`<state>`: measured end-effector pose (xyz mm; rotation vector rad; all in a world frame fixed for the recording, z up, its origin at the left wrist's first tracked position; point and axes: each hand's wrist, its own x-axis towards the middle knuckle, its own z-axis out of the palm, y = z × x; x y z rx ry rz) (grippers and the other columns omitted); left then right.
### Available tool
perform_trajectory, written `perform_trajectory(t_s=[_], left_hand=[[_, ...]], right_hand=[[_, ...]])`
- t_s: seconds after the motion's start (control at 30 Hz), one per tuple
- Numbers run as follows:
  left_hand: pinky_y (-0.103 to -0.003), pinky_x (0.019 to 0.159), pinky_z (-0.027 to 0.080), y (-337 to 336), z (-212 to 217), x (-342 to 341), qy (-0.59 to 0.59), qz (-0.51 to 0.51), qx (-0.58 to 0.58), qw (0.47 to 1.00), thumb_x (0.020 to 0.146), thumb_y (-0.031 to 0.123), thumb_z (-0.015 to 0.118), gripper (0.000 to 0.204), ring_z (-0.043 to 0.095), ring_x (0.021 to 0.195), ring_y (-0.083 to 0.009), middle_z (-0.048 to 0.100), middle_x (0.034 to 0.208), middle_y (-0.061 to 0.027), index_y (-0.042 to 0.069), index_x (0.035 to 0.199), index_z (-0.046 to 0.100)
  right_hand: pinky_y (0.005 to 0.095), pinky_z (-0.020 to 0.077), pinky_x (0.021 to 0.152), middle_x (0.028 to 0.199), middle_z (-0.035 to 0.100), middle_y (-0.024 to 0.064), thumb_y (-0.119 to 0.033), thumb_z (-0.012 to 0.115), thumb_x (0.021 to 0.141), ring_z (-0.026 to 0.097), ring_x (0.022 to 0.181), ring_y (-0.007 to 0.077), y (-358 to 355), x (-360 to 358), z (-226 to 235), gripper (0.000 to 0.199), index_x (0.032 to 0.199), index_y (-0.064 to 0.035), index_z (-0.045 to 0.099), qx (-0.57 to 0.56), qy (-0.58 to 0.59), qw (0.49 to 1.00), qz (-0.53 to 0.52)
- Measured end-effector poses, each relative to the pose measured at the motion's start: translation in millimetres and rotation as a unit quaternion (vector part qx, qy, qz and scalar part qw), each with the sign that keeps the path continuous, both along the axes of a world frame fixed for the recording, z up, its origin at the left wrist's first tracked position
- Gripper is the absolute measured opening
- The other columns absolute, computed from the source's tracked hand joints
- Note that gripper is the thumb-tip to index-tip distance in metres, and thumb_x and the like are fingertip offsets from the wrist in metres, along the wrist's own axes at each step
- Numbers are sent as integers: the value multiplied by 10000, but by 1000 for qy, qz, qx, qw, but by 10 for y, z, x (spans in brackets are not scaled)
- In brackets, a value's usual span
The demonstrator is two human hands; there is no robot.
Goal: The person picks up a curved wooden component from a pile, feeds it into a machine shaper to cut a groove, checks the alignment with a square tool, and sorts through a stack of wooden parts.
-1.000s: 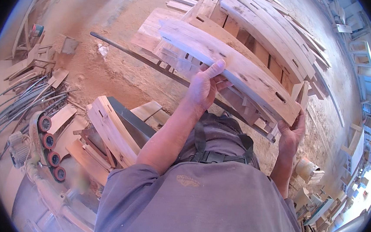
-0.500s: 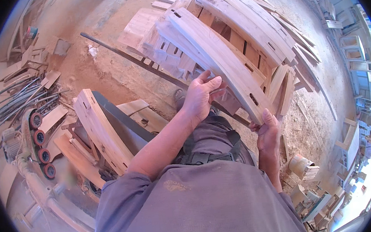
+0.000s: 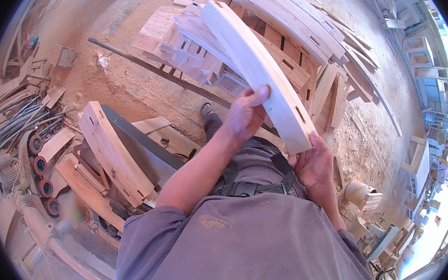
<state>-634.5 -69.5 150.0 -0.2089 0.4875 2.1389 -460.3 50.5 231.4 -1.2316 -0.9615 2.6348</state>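
We're holding the curved board (image 3: 255,58) aloft at the near side of the wood stack (image 3: 284,22), left hand (image 3: 247,115) clasped on its edge, right hand (image 3: 314,165) pinching the end farthest from that stack!

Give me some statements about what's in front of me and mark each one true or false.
1. The left hand and right hand are on the same board. True.
2. The right hand is at the board's far end. False: it is at the near end.
3. A slot shows in the board. True.
4. The bucket is left of the board. False: it is to the right.
5. Four wheels show at the left. True.
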Motion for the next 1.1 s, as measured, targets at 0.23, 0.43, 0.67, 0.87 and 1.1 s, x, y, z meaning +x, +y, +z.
perform_trajectory(t_s=[0.23, 0.43, 0.67, 0.87, 1.1], left_hand=[[-412, 1018, 541, 36, 199, 120, 78, -41, -103, 991, 928, 136, 776, 475, 681, 1123, -254, 699, 1219, -129, -48, 1323, 588], [-381, 1027, 536, 75, 171, 301, 114, -82, -160, 977, 905, 103, 783, 482, 685, 1113, -239, 698, 1213, -131, -49, 1319, 591], [-368, 1066, 500, 252, 401, 616, 286, -160, -146, 933, 883, 111, 816, 569, 648, 1175, -200, 680, 1257, -116, -23, 1371, 556], [-376, 1084, 488, 753, 522, 797, 361, -211, -172, 892, 936, 122, 772, 772, 592, 1282, -243, 581, 1440, -205, -82, 1543, 342], [-429, 1114, 440, 407, 197, 487, 570, -7, -438, 695, 909, 140, 794, 814, 548, 1307, -313, 503, 1461, -223, -74, 1550, 339]], right_hand=[[415, 581, 740, 1109, 729, 220, -484, 511, 1034, 727, 855, 371, 52, 252, -96, 576, 1381, -29, 582, -148, 11, 989, 9], [440, 523, 992, 1339, 656, 247, -492, 524, 1025, 665, 1182, 367, 165, 643, -384, 669, 1479, 0, 524, 95, -34, 994, 48], [371, 469, 1063, 1403, 595, 151, -348, 828, 808, 583, 1276, 247, 398, 576, -59, 932, 1548, 24, 401, 268, 67, 945, 177], [355, 485, 1049, 1348, 616, 126, -171, 862, 744, 610, 1225, 238, 520, 736, -258, 824, 1453, 14, 486, 290, 62, 954, -29], [399, 499, 1048, 1320, 628, 184, -122, 832, 749, 625, 1210, 279, 1101, 1008, -1112, 789, 1429, 73, 482, 375, -169, 901, -136]])
